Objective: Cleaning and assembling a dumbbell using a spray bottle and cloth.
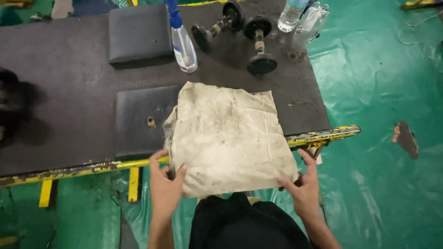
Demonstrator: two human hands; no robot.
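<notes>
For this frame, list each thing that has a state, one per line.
Dirty cloth: folded flat, overhanging the platform edge.
Left hand: gripping the cloth's near left edge.
Right hand: on the cloth's near right corner.
Spray bottle: upright.
Two dumbbells: lying down.
Plastic bottle: standing.

The cloth [228, 138] is a matt, off-white woven fabric, creased and smeared with dark grime. Under it the platform [69, 92] has a dull black rubbery top with a fine ribbed texture, and its metal edge [92, 168] wears chipped yellow paint. Behind the cloth, the spray bottle [183, 44] is clear glossy plastic, and the dumbbells [258, 44] look like dark matt metal. Beside the platform the green floor [383, 115] is a shiny, wrinkled plastic sheet
</notes>
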